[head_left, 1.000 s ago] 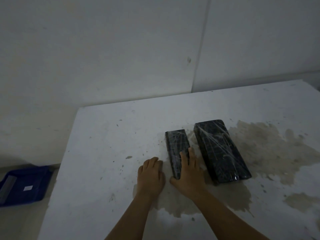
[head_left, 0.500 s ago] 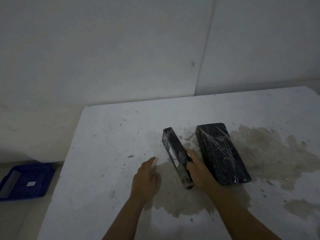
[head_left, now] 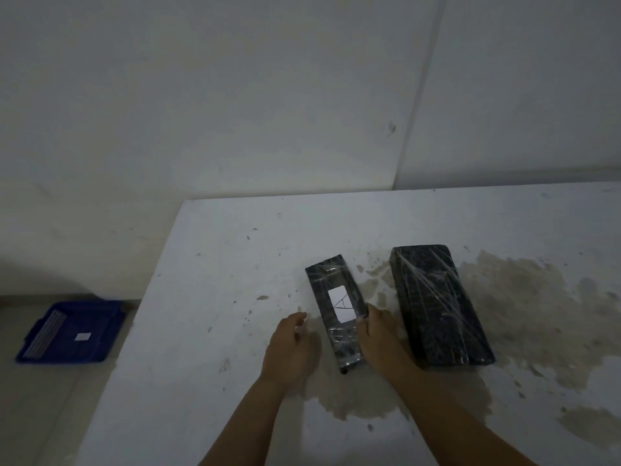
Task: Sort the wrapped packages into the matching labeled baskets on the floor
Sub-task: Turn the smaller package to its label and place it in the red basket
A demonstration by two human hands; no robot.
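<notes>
A small black package [head_left: 336, 311] wrapped in clear film lies on the white table [head_left: 218, 297]. Its white label, marked with a hand-drawn letter A, faces up. My right hand [head_left: 378, 341] grips its right edge, thumb on top. Just left of the package, my left hand [head_left: 289, 348] rests on the table with fingers apart, apart from the wrap. A larger black wrapped package [head_left: 440, 304] lies to the right, with no label showing. A blue basket [head_left: 72, 331] with a small white label inside sits on the floor at the left.
The table's left edge runs diagonally from the back toward me, with the floor beyond it. Brown stains cover the table's right half and the area under my hands. White walls meet in a corner behind the table.
My right hand has turned the small package over from its edge, so its labelled face now points up. My left hand has shifted slightly away from it.
</notes>
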